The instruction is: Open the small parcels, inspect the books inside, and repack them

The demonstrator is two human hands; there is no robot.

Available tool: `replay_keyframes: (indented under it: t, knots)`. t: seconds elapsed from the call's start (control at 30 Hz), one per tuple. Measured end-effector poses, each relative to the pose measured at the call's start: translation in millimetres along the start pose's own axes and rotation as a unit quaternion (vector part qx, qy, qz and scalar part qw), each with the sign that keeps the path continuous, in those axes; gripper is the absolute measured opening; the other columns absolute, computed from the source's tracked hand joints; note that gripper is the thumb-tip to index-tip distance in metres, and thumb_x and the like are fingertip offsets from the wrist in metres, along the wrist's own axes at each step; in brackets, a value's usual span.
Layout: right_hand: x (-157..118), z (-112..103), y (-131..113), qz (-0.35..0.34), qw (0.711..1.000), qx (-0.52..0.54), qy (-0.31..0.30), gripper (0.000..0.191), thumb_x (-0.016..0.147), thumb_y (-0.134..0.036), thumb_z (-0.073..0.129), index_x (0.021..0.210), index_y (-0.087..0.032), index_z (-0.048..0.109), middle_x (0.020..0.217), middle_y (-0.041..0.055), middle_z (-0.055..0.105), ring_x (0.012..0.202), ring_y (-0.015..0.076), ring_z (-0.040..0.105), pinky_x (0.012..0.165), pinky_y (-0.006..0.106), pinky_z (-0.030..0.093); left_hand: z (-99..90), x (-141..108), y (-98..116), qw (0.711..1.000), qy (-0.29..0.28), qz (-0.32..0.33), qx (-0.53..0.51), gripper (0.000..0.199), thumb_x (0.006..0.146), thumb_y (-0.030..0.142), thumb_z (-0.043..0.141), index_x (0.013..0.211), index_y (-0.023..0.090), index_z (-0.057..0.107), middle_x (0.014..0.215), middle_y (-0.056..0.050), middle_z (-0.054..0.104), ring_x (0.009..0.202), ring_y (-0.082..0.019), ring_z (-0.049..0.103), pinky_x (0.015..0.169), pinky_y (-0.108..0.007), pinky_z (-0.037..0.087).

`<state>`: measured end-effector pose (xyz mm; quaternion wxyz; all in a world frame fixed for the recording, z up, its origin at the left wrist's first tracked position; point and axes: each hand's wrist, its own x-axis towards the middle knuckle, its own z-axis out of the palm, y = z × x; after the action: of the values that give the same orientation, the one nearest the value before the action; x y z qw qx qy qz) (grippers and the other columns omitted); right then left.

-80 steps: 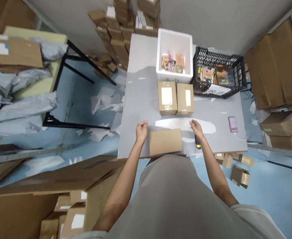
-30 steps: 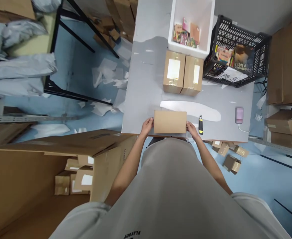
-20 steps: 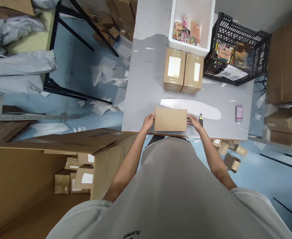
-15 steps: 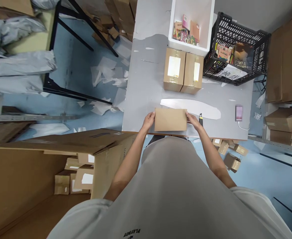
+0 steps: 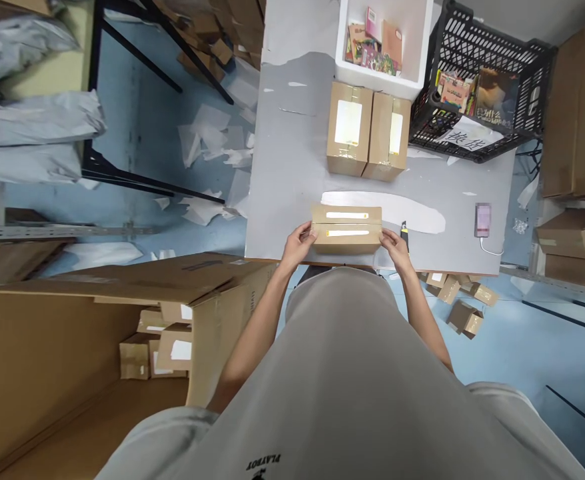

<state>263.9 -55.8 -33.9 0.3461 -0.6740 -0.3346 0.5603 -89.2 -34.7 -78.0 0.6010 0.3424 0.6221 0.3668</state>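
A brown cardboard box [image 5: 346,248] is held between my two hands at the front edge of the grey table [image 5: 282,160]. Two white label strips show on its top, on either side of a seam. My left hand [image 5: 299,245] grips the box's left end, and my right hand [image 5: 394,245] grips its right end. Just right of my right hand lies a black and yellow cutter [image 5: 404,235]. Behind the box is a white patch [image 5: 412,212] on the tabletop. Two taped, labelled boxes [image 5: 349,130] stand side by side farther back.
A white bin [image 5: 341,70] with booklets and a black crate [image 5: 477,152] with books stand at the back. A phone [image 5: 483,220] with a cable lies at the right. A large open carton [image 5: 222,333] sits left, beside the table.
The box in my hands has turned, so its labelled, seamed face now shows instead of a plain one. The view has shifted slightly.
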Motion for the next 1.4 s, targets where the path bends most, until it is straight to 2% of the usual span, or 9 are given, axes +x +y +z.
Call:
replay_keyframes:
  t: [0.13,0.27,0.37,0.5,0.83,1.0,1.17,1.27,1.4]
  knots:
    - [0.8,-13.8,19.2,0.013,0.999,0.004,-0.032,0.089,0.068,-0.073,0.099,0.139,-0.022,0.082,0.153,0.0168,0.079,0.152,0.0398,0.068,0.135,0.059,0.049,7.3,-11.9,-13.4,1.000,-0.026,0.005,-0.016,0.078,0.082,0.054,0.096,0.147,0.018,0.073,0.162,-0.020,0.071,0.154,-0.041,0.065,0.132,-0.060,0.054]
    - [5.5,-35.6,35.5,0.012,0.998,-0.030,-0.050,0.081,0.074,-0.072,0.096,0.135,-0.022,0.082,0.151,0.0181,0.080,0.147,0.0377,0.071,0.133,0.059,0.051,9.6,-22.0,-25.3,1.000,-0.015,0.002,0.001,0.077,0.081,0.050,0.095,0.147,0.018,0.070,0.161,-0.020,0.071,0.153,-0.041,0.067,0.129,-0.061,0.057]
    - [22.1,-56.5,44.3,0.013,0.989,-0.141,0.041,0.070,0.089,-0.069,0.080,0.133,-0.016,0.080,0.143,0.0218,0.082,0.137,0.0344,0.076,0.124,0.053,0.057,10.1,-22.8,-29.1,0.999,-0.010,0.008,0.030,0.074,0.085,0.045,0.091,0.149,0.019,0.067,0.163,-0.020,0.070,0.152,-0.039,0.068,0.128,-0.060,0.059]
    - [47.8,-78.9,53.3,0.069,0.921,-0.335,0.184,0.055,0.092,-0.048,0.073,0.132,-0.011,0.073,0.138,0.0266,0.078,0.132,0.0367,0.072,0.121,0.053,0.055,12.2,-17.7,-27.9,0.998,0.006,0.022,0.066,0.074,0.087,0.035,0.084,0.156,0.016,0.062,0.163,-0.023,0.069,0.150,-0.038,0.069,0.126,-0.057,0.060]
    - [63.3,-73.7,58.6,0.081,0.884,-0.426,0.176,0.040,0.085,-0.029,0.069,0.123,-0.016,0.069,0.133,0.0205,0.071,0.121,0.0342,0.068,0.111,0.045,0.055,16.4,-20.1,-21.8,0.995,0.008,0.018,0.102,0.082,0.089,0.031,0.076,0.167,0.018,0.052,0.164,-0.023,0.066,0.147,-0.036,0.070,0.120,-0.057,0.062]
    - [63.3,-62.6,38.9,0.047,0.910,-0.380,0.160,0.038,0.082,-0.032,0.069,0.118,-0.018,0.071,0.115,0.0106,0.077,0.103,0.0273,0.070,0.103,0.040,0.058,12.5,-26.4,-9.9,0.987,-0.027,0.072,0.138,0.080,0.091,0.032,0.072,0.168,0.029,0.051,0.177,-0.017,0.053,0.160,-0.035,0.059,0.129,-0.059,0.055]
    - [57.5,-47.1,-3.1,0.007,0.971,-0.188,0.150,0.029,0.087,-0.035,0.060,0.113,-0.022,0.067,0.086,-0.0033,0.069,0.081,0.0188,0.068,0.084,0.031,0.059,-1.9,-8.8,-2.0,0.972,-0.123,0.102,0.170,0.073,0.088,0.032,0.073,0.160,0.030,0.060,0.185,-0.013,0.040,0.179,-0.039,0.029,0.134,-0.061,0.050]
    - [44.8,-32.6,-34.6,-0.030,0.989,-0.088,0.112,0.027,0.103,-0.047,0.052,0.114,-0.025,0.063,0.080,-0.0055,0.064,0.067,0.0158,0.065,0.070,0.027,0.056,-12.2,9.3,-3.6,0.962,-0.191,0.097,0.170,0.082,0.087,0.036,0.077,0.166,0.034,0.054,0.188,-0.011,0.035,0.178,-0.041,0.032,0.134,-0.064,0.050]
    - [15.3,-2.4,-72.6,-0.096,0.978,-0.157,0.093,0.050,0.112,-0.074,0.048,0.110,-0.026,0.063,0.076,-0.0050,0.062,0.063,0.0161,0.063,0.066,0.028,0.053,-21.2,25.7,-4.6,0.948,-0.262,0.103,0.150,0.088,0.089,0.049,0.081,0.170,0.035,0.049,0.186,-0.010,0.038,0.172,-0.040,0.042,0.134,-0.064,0.050]
